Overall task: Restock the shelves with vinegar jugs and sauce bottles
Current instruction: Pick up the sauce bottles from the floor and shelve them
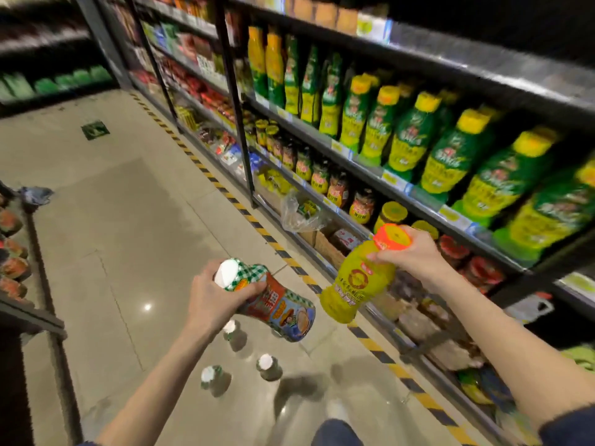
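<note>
Three white-capped bottles (266,366) stand on the floor (112,220) before the shelf (418,201). The left hand (212,300) has its grip clamped on a checkered bottle (280,307), apart from the shelf. The right hand (415,252) has its grip clamped on a yellow bottle (357,284), just beside the shelf.

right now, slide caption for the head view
Left hand grips a checked sauce bottle, right hand a yellow bottle, facing stocked shelves.
</note>
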A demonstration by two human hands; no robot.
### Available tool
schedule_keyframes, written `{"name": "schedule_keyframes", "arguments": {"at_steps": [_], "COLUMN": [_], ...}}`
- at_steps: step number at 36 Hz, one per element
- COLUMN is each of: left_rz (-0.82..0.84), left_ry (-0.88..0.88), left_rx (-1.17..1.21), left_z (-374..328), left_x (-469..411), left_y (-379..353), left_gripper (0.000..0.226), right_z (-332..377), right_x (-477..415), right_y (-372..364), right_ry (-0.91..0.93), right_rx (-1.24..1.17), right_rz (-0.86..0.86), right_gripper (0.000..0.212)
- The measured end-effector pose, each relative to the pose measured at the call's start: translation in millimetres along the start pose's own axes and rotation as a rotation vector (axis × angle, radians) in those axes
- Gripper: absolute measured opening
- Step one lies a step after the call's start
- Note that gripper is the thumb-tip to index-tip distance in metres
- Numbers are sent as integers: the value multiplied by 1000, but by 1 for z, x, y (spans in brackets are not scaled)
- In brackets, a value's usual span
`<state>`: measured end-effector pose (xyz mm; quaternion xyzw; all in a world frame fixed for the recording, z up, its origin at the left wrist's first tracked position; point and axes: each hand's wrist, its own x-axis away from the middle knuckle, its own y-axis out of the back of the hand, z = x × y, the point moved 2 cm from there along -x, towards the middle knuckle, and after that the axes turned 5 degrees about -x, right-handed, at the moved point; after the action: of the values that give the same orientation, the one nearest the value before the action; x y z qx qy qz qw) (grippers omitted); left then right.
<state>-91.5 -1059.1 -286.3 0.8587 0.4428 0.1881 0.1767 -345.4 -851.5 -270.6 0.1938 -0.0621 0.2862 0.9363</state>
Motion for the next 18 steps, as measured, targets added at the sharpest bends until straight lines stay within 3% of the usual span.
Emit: {"name": "schedule_keyframes", "arguments": {"at_steps": [2,9,18], "left_rz": [8,33,142], "left_ry": [-59,-180,-395], "left_rx": [-10,-74,-120], "left_z": [-28,-113,-221], "left_x": [2,-2,-19], "left_y": [4,1,-48], "left_gripper": [48,39,46], "right_z": [28,115,189], "right_x": [5,22,31], "right_y": [20,97,193], "right_ry": [37,209,409], "right_rx": [12,-2,95], "right_rz": [-19,-106,-209], "right_gripper": [50,33,32]}}
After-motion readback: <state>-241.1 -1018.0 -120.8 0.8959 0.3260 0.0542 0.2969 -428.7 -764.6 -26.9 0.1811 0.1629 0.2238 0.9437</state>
